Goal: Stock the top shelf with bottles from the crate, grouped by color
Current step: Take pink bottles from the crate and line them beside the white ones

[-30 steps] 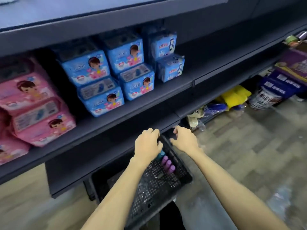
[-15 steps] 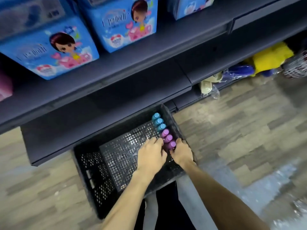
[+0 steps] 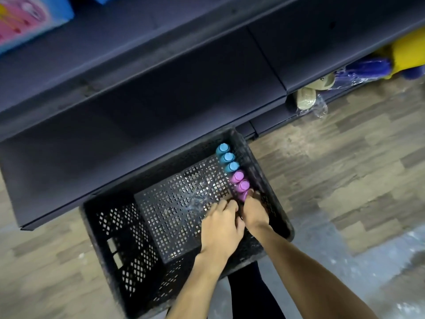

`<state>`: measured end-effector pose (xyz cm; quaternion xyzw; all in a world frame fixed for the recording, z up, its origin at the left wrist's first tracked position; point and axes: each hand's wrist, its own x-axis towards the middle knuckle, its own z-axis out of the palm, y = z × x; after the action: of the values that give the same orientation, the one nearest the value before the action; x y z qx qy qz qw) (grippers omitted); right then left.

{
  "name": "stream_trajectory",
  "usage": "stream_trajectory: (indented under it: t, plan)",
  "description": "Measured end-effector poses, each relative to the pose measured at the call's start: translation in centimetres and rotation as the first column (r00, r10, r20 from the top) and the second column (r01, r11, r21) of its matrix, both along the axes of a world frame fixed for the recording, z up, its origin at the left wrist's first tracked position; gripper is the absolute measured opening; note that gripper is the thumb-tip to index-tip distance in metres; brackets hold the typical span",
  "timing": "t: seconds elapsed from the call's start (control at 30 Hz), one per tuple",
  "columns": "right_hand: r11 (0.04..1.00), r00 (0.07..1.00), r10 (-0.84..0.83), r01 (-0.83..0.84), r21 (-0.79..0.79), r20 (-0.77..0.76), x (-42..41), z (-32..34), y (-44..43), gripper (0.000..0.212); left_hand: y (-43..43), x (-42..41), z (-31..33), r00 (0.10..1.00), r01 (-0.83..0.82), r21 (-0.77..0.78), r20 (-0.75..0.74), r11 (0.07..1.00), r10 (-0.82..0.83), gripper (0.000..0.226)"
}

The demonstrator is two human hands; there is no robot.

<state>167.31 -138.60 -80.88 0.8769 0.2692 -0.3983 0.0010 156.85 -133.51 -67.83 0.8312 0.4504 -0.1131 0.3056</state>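
Your right hand (image 3: 255, 214) has its fingers (image 3: 251, 192) curled over the top of a purple bottle (image 3: 241, 197), the nearest one in the row, and it holds nothing else. The hand hides the lower part of that bottle. Your left hand (image 3: 220, 226) lies right against the right one on its left side, knuckles up and fingers bent down toward the crate floor. Its fingertips are hidden, so it cannot be told whether it grips the same bottle or nothing at all.

Just beyond the grip, two other purple bottles (image 3: 243, 185) stand upright, touching one another in line. Past them the line runs on with three blue bottles (image 3: 227, 157), also upright. The whole row hugs the right wall of the black perforated crate (image 3: 96, 217). Both your hands are down inside the crate, toward its near right corner.

The crate sits on a wood-pattern floor (image 3: 345, 157), with its far end at the foot of the dark shelving (image 3: 161, 72). Far up and to the left of the grip, a blue and pink package (image 3: 23, 21) rests on a shelf. Up and to the right, on the lowest shelf, lies a beige soft item in clear wrap (image 3: 305, 100). Beyond it are blue (image 3: 368, 67) and yellow (image 3: 409, 49) goods, too blurred to name.
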Motion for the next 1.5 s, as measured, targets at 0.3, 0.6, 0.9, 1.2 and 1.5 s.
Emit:
stream_trajectory:
  t: [0.3, 0.6, 0.9, 1.2, 1.5]
  plan:
    - [0.963, 0.974, -0.227, 0.225, 0.148, -0.001, -0.7, -4.2, -1.6, 0.028, -0.2, -1.0, -2.6, 1.0, -0.006, -0.006, 0.006, 1.0, 0.006, 0.022]
    - [0.94, 0.953, -0.3, 0.301, 0.16, -0.027, -0.6, -6.5, -0.8, 0.055, 0.4, -0.8, -5.5, 1.0, 0.014, -0.008, 0.021, 1.0, -0.014, 0.021]
    - [0.915, 0.924, -0.382, 0.379, 0.139, -0.008, -0.6, -9.3, -0.5, 0.051, 1.2, 0.1, -8.8, 0.999, 0.002, 0.001, 0.054, 1.0, -0.002, 0.019]
    - [0.911, 0.931, -0.363, 0.348, 0.222, 0.032, -2.2, -3.8, -0.7, 0.042, 3.0, -1.3, -5.5, 0.996, -0.029, 0.028, 0.086, 0.999, 0.027, 0.016]
    - [0.789, 0.955, -0.296, 0.255, 0.558, -0.019, -2.8, 11.7, -0.3, 0.054, 6.5, -0.4, 6.3, 0.976, 0.019, 0.176, 0.21, 0.984, -0.056, 0.018]
